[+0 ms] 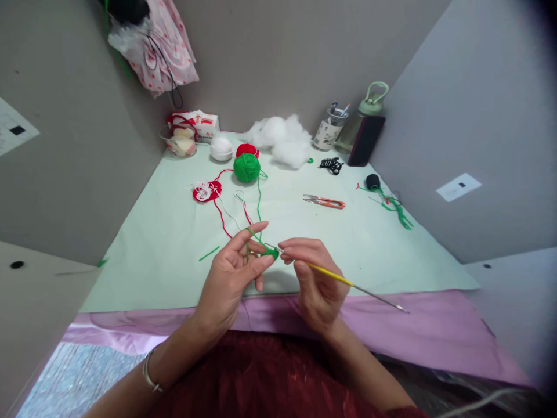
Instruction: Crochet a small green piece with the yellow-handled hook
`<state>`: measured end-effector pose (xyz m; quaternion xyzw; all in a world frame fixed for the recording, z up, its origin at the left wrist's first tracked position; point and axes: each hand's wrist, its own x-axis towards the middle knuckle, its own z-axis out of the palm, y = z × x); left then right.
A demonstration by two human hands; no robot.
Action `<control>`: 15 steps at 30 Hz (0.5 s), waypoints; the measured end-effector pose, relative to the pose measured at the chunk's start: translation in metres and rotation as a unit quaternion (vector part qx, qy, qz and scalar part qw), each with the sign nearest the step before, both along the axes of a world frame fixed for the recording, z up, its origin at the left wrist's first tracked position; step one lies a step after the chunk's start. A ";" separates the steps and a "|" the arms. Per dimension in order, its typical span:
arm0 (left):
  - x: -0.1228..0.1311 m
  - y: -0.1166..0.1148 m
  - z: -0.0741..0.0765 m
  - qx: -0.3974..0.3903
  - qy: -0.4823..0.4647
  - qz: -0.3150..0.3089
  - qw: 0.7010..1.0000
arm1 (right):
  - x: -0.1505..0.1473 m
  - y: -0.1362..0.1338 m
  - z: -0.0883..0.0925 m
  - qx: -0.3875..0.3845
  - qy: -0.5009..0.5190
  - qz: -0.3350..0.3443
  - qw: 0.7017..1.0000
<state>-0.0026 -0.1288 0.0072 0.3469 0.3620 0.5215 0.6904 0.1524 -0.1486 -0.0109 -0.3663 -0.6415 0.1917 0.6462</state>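
Between the thumb and fingers of my left hand is a small piece of green crochet. Green yarn loops over the raised left index finger and runs up to a green yarn ball. My right hand grips a crochet hook by its yellow handle. Its thin front end reaches the green piece; whether the tip is inside a stitch is too small to tell. The hook's other metal end sticks out to the lower right. Red and white strands pass behind my left hand.
Orange thread snips lie right of centre. Behind are white stuffing, a white ball, a red yarn ball, a black hair clip, a pen cup, a phone and a bottle. Grey partitions enclose the table.
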 end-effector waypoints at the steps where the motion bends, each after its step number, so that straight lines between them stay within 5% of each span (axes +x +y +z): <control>1: 0.000 0.000 0.002 -0.012 -0.008 -0.008 1.000 | 0.000 0.000 -0.001 -0.007 -0.006 0.009 1.000; 10: -0.001 0.000 0.009 -0.032 -0.042 -0.013 0.999 | -0.007 0.010 -0.003 -0.118 0.189 0.083 0.971; 15: -0.002 0.001 0.010 -0.027 -0.024 -0.010 0.999 | -0.002 0.011 0.000 -0.145 0.213 0.123 0.958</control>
